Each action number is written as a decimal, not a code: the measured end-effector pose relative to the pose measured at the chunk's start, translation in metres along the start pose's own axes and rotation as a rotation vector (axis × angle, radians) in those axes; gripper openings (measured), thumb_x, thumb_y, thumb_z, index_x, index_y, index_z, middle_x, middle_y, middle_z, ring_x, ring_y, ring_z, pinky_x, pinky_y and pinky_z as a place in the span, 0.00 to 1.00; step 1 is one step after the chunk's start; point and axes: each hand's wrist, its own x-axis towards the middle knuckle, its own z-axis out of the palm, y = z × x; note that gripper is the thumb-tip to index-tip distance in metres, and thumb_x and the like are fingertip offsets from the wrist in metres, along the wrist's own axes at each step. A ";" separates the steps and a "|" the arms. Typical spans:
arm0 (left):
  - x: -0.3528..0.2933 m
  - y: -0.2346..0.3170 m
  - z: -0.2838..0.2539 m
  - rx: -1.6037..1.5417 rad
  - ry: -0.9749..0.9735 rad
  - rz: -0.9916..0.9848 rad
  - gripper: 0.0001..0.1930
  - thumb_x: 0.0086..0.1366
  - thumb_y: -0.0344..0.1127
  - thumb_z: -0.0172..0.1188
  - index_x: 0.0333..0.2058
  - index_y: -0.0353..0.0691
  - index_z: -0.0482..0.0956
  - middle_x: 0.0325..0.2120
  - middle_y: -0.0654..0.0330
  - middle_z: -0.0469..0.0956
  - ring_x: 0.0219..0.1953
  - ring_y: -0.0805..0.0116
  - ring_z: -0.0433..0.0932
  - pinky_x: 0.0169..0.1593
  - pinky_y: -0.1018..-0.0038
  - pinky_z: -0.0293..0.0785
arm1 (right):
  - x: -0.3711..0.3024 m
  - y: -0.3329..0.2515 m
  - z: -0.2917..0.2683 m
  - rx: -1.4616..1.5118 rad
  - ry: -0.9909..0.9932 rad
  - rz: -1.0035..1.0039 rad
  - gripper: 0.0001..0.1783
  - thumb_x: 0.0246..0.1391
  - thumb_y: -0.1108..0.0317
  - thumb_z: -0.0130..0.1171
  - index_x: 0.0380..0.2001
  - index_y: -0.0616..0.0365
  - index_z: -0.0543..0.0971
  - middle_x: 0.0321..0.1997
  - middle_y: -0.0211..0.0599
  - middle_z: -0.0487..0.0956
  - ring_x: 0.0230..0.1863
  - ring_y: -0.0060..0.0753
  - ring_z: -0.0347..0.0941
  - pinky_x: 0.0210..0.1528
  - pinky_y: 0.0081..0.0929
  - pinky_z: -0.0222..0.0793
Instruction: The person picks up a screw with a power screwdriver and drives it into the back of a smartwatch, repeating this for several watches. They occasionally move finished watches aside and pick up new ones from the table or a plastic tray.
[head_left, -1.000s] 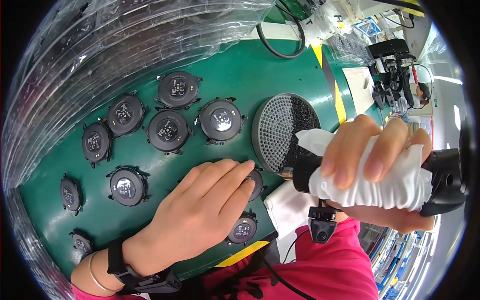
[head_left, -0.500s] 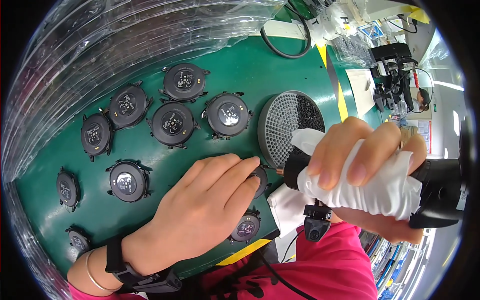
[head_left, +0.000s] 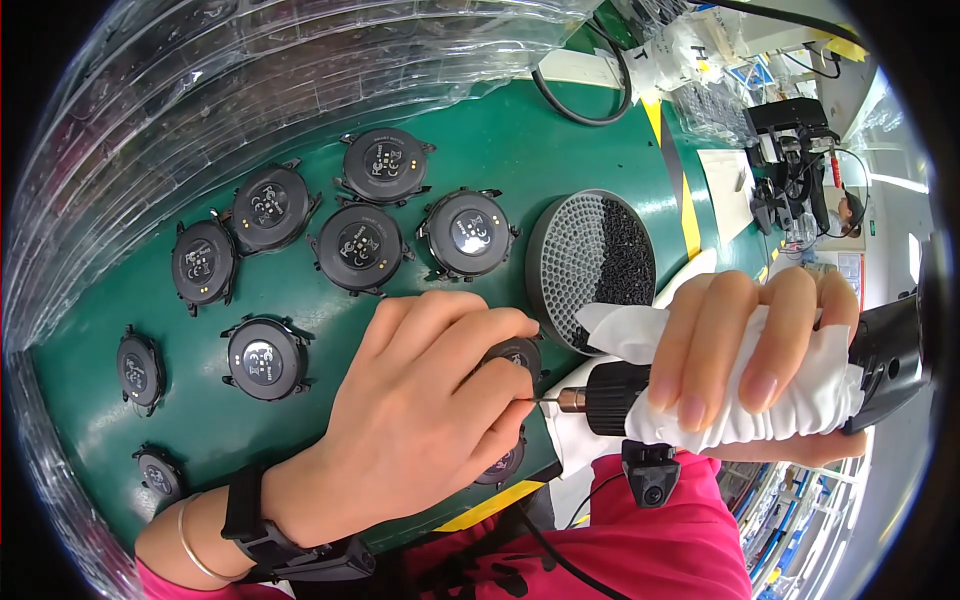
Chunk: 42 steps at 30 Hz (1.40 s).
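Note:
My right hand [head_left: 760,345] is wrapped round a black electric screwdriver [head_left: 620,398], its grip covered in white cloth [head_left: 690,425]. The thin bit points left and reaches the fingertips of my left hand [head_left: 425,390]. Those fingers are bent over a round black watch case [head_left: 515,355], which they hold on the green table; most of it is hidden by the hand. Whether the bit touches a screw cannot be made out. Another watch case [head_left: 503,466] lies partly under my left hand, nearer the table edge.
A round grey perforated dish [head_left: 568,255] holds many tiny black screws [head_left: 626,255] on its right side. Several watch cases [head_left: 361,248] lie face down to the left. Stacked clear plastic trays [head_left: 250,80] line the far left. A black cable loop [head_left: 590,118] sits at the back.
The screwdriver bit has come nearer to me, from beside the dish to my left fingertips. My left fingers have bent more tightly. The whole view has shifted slightly.

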 end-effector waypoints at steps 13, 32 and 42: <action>0.000 0.003 0.001 0.102 -0.010 0.024 0.14 0.43 0.28 0.70 0.29 0.44 0.76 0.48 0.61 0.79 0.46 0.55 0.75 0.48 0.59 0.66 | 0.002 0.001 0.006 0.035 -0.015 0.028 0.35 0.62 0.44 0.61 0.52 0.66 0.65 0.33 0.40 0.75 0.20 0.33 0.74 0.16 0.27 0.77; -0.002 0.002 0.000 0.107 -0.022 0.036 0.15 0.43 0.30 0.73 0.30 0.44 0.78 0.48 0.63 0.79 0.47 0.57 0.75 0.49 0.58 0.63 | 0.001 0.001 0.004 0.015 -0.011 0.036 0.34 0.61 0.43 0.62 0.51 0.64 0.66 0.33 0.39 0.74 0.20 0.32 0.74 0.17 0.27 0.78; 0.000 0.005 -0.002 0.053 -0.020 -0.018 0.14 0.44 0.31 0.74 0.31 0.44 0.79 0.49 0.62 0.79 0.47 0.56 0.76 0.50 0.59 0.63 | 0.003 0.003 0.005 0.024 -0.055 0.055 0.35 0.60 0.42 0.62 0.51 0.64 0.66 0.34 0.39 0.74 0.21 0.33 0.73 0.17 0.26 0.77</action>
